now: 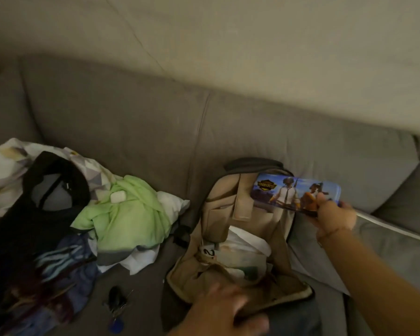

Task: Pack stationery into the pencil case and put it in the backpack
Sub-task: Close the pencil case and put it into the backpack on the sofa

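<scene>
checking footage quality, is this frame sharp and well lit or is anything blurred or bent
Head view: dim, warm light throughout; the left hand gripping the backpack rim is motion-blurred; the pencil case in the right hand stays fairly readable; the sofa back curves from wide-angle distortion.

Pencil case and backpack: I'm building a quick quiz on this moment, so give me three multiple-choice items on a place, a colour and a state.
1. Where is the pencil case?
A. Above the backpack's far end, in the right hand
B. On the green cloth
C. Inside the backpack

2. What colour is the backpack?
A. Red
B. Beige
C. Blue

3. How is the backpack's main compartment?
A. Zipped shut
B. Open, left hand at its near edge
C. Cut open

Key: 1 A, fingers grip its end; 2 B, tan fabric; 3 B, white contents show.
</scene>
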A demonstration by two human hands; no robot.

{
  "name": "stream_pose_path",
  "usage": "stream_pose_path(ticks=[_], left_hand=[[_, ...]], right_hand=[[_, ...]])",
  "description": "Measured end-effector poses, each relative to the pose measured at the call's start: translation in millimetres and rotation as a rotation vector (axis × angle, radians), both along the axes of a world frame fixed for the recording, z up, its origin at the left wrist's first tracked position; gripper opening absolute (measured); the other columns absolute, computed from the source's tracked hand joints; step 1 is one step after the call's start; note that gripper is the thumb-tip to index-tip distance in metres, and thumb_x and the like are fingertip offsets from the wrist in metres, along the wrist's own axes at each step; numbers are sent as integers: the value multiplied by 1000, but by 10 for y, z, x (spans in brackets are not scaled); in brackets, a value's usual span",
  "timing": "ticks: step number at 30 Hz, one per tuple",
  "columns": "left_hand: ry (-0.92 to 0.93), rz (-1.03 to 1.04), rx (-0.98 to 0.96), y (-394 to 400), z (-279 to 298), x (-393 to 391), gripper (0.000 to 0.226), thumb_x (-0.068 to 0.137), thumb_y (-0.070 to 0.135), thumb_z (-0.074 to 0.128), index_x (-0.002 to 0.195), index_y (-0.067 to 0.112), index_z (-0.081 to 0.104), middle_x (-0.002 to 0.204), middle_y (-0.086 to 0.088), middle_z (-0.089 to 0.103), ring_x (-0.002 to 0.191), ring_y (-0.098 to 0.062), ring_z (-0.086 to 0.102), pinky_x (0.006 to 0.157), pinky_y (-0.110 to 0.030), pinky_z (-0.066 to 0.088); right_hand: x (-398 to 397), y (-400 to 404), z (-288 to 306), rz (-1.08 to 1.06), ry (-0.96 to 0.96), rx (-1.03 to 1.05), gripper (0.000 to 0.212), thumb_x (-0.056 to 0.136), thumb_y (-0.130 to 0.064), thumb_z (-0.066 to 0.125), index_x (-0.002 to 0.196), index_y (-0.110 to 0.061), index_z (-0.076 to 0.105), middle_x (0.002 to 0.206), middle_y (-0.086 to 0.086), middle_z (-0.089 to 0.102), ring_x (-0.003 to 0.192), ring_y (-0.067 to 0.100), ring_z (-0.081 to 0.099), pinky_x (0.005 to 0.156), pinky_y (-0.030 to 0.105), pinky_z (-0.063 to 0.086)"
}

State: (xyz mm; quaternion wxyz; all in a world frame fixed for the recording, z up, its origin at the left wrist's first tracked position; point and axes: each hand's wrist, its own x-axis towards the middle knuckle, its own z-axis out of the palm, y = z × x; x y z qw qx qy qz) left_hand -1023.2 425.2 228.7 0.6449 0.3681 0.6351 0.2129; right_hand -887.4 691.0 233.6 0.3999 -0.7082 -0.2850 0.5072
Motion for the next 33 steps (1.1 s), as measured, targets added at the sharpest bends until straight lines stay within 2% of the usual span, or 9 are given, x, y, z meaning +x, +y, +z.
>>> stream_pose_path(ticks=[2,6,9,11,13,18,21,26,33], left_hand=[[96,114,37,329,67,21,58,80,88,28,116,51,55,117,25,57,111,12,51,93,-24,42],[294,292,-7,1097,-422,-197,64,91,60,52,144,29,40,146,2,43,138,-22,36,111,-45,36],[283,341,-158,1390,-791,-143,72,92,55,56,149,18,34,152,-8,37,140,-31,34,113,-48,33],[343,389,-184,1519,-1020,-125,66,91,53,57,144,17,41,146,-9,45,135,-31,41,111,-47,36],[380,516,-183,1609,-1185,-101,56,90,50,61,134,17,50,134,-9,56,124,-29,52,104,-43,43],[111,893,-123,1736,-1396,20,50,86,28,75,125,8,52,112,-10,69,102,-24,63,87,-33,50],[255,861,-119,1747,-1444,29,18,88,31,71,94,26,56,90,5,64,100,-25,64,66,-26,46],[444,600,-194,1642,-1314,-25,24,90,53,58,83,30,61,97,2,60,102,-23,53,87,-41,48],[-48,627,-100,1142,-328,-193,35,92,29,66,56,25,66,67,2,66,69,-15,63,63,-28,43]], right_hand=[[50,21,-53,9,4,4,28,84,-12,66,111,-10,58,107,20,67,92,32,67,82,56,54],[96,38,-165,-17,18,-10,13,83,-14,68,84,-20,56,100,17,68,87,29,68,79,56,55],[133,59,-214,15,-69,-11,22,78,-25,69,97,-17,60,103,16,68,92,32,67,82,55,54],[157,88,-237,22,-85,-7,36,78,-27,69,111,-14,61,105,15,68,94,32,66,84,54,54],[180,106,-255,16,-53,1,24,79,-23,69,101,-17,62,101,14,68,91,31,67,82,54,55],[214,114,-240,21,16,23,10,86,-16,66,88,-23,58,92,9,69,81,23,69,68,45,57],[227,116,-169,27,41,24,25,88,-15,64,111,-14,56,96,10,67,81,22,68,56,37,54],[310,108,-70,68,21,29,37,89,-14,64,124,-7,53,112,18,64,94,32,66,61,39,54],[528,-17,51,123,-8,54,33,88,-13,65,120,-11,57,113,17,65,94,31,66,70,43,55]])
